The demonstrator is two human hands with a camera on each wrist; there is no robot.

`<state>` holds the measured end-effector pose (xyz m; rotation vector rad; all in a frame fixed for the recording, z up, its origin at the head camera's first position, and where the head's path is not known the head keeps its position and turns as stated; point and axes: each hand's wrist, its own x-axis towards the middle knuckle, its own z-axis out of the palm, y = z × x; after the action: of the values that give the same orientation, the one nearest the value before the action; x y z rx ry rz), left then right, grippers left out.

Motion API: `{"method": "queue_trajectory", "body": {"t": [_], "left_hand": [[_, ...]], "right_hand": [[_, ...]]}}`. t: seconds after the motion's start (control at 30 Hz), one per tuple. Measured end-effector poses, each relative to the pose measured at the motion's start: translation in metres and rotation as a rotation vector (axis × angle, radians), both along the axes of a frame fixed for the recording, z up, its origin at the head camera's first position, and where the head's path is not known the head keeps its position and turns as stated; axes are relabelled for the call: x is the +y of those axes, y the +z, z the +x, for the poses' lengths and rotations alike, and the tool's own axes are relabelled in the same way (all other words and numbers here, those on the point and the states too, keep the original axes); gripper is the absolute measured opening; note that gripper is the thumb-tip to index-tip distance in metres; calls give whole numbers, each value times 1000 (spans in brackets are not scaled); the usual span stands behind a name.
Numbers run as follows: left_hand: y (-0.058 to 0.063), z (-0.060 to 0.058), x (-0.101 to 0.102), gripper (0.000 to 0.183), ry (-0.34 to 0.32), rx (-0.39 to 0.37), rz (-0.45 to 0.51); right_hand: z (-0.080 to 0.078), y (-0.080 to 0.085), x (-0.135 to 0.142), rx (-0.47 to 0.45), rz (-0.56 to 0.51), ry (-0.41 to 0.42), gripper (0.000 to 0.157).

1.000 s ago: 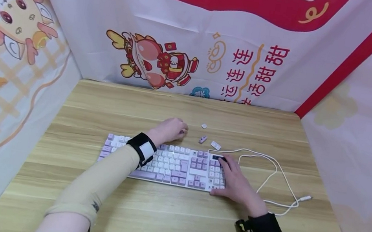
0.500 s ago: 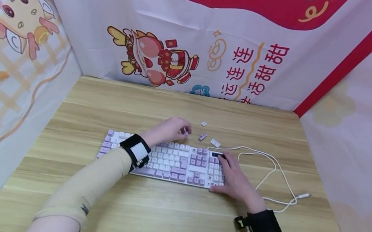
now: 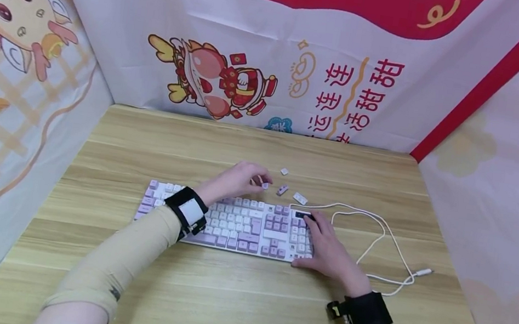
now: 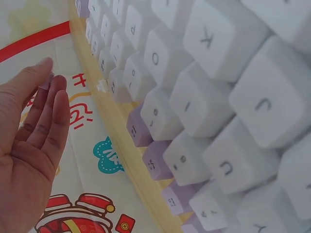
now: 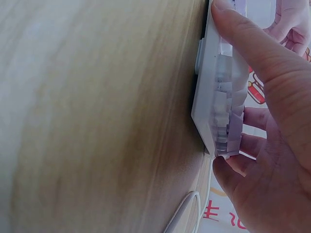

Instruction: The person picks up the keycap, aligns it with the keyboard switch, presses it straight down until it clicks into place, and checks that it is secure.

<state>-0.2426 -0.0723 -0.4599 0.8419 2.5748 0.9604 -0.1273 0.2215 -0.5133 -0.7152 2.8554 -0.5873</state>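
Keycap [image 3: 265, 186] pinched in the left grip [image 3: 239, 179] looks light, stiff, best held by its sides; right grip [image 3: 328, 253] clasps keyboard [image 3: 236, 226].

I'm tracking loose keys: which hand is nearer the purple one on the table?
The left hand, just left of the purple key; the right hand is farther right, on the keyboard.

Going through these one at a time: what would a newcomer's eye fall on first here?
Probably the purple-and-white keyboard on the wooden table, its right end held by the right hand. Beyond it, the left hand pinches a small keycap, with three loose keycaps lying nearby. Behind the table, a cartoon dragon, printed sideways, stands out on the red-and-white cloth.
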Motion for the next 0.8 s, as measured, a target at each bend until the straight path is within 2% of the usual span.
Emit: {"method": "queue_trajectory", "body": {"t": [0.17,0.47,0.67,0.8], "left_hand": [[-1,2,-2,27,-13,49,-21],[0,8,0,24,-42,43,-21],[-3,9,5,24,-119,60,-60],[-6,10,7,23,-116,42,-78]], "right_hand": [[0,1,0,-10,1,-6,118],[0,1,0,-25,1,-10,118],[0,1,0,4,-11,-3,117],[0,1,-1,1,-9,-1,117]]}}
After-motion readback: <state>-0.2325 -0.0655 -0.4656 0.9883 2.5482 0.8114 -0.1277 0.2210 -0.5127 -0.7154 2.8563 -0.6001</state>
